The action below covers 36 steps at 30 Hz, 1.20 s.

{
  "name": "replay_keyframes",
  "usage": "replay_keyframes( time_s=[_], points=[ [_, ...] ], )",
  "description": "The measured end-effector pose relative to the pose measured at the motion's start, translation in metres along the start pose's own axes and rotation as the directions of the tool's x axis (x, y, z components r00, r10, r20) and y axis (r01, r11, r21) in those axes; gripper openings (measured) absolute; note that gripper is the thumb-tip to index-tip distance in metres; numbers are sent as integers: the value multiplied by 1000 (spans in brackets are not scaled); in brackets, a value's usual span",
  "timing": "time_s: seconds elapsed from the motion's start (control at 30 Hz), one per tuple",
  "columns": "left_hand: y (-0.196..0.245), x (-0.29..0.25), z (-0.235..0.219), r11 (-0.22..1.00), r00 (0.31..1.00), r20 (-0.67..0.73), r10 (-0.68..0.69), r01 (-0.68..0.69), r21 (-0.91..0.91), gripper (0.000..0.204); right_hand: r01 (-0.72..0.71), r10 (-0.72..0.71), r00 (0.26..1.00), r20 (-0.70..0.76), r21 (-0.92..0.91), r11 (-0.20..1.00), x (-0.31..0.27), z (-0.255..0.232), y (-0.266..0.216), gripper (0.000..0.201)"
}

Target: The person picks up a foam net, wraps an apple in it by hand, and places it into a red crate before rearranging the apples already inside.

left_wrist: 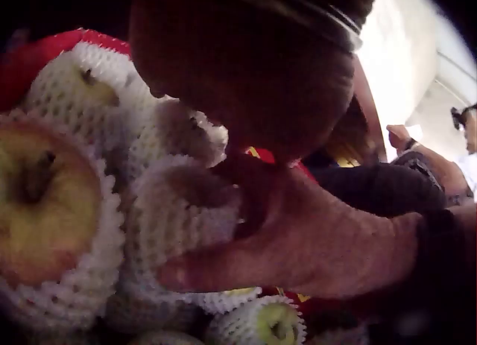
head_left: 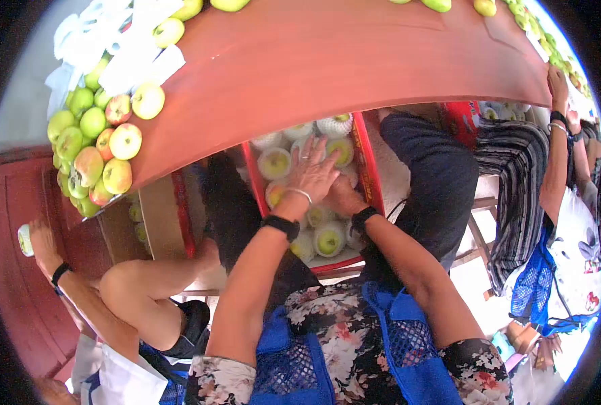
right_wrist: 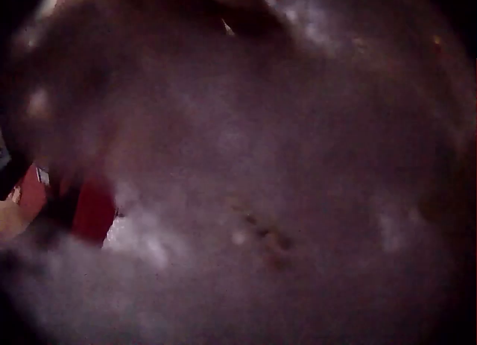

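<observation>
In the head view, a red-edged box (head_left: 371,162) between the person's knees holds several apples in white foam nets. The left hand (head_left: 307,172) lies over the apples with straight, spread fingers, partly across the right hand. The right hand (head_left: 344,196) reaches in from the right, its fingers mostly hidden under the left. In the left wrist view, the right thumb (left_wrist: 216,267) lies along the side of a foam-netted apple (left_wrist: 175,218); I cannot tell whether the hidden fingers curl round it. The left hand (left_wrist: 246,77) looms dark above. The right wrist view is mostly blurred.
A red-brown table (head_left: 327,61) overhangs the box's far end. Piled apples (head_left: 91,135) and white foam nets (head_left: 121,54) lie on its left side. People sit on both sides; the left one's hand (head_left: 44,243) holds a netted apple (head_left: 25,240). Another box (head_left: 162,209) stands left.
</observation>
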<state>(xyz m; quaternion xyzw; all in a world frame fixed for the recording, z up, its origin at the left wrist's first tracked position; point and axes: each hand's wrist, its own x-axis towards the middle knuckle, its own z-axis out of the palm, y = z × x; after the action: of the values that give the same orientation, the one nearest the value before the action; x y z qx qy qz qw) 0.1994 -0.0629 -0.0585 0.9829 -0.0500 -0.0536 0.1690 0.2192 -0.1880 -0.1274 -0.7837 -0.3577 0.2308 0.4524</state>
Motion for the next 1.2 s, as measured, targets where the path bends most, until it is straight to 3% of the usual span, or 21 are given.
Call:
replay_keyframes(
  time_s=[0.1,0.13,0.23,0.37,0.53,0.63,0.73,0.83,1.03,1.2],
  points=[
    [-31,4,30,999,999,22,-44,44,-16,52,-4,19,987,-161,95,995,1,3,1,62],
    [-35,3,28,1000,999,31,-23,23,7,49,-64,72,987,-142,63,996,3,0,-4,64],
    [-41,-9,27,998,999,-8,53,-53,32,50,-50,63,992,-107,124,991,3,1,-8,62],
    [-37,-12,16,994,998,49,29,-34,102,52,-76,94,989,-117,152,985,0,10,-7,61],
    [-45,-6,27,996,1000,11,-10,9,89,55,-85,115,980,-162,180,980,8,19,-1,64],
    [-47,-8,29,994,1000,22,-20,17,109,53,-101,125,982,-144,164,981,10,22,-2,64],
    [-46,-5,28,990,1000,16,-20,18,140,52,-100,131,986,-102,260,960,14,13,-9,69],
    [-36,-8,30,992,1000,18,-12,10,127,54,-32,51,991,-124,146,989,8,7,-11,74],
    [-25,-6,15,988,997,75,17,-29,153,55,-67,96,985,-146,192,979,-8,1,-14,90],
    [-27,-5,33,962,997,67,22,-39,271,52,-15,18,995,-100,34,999,-10,3,4,86]
  ],
)
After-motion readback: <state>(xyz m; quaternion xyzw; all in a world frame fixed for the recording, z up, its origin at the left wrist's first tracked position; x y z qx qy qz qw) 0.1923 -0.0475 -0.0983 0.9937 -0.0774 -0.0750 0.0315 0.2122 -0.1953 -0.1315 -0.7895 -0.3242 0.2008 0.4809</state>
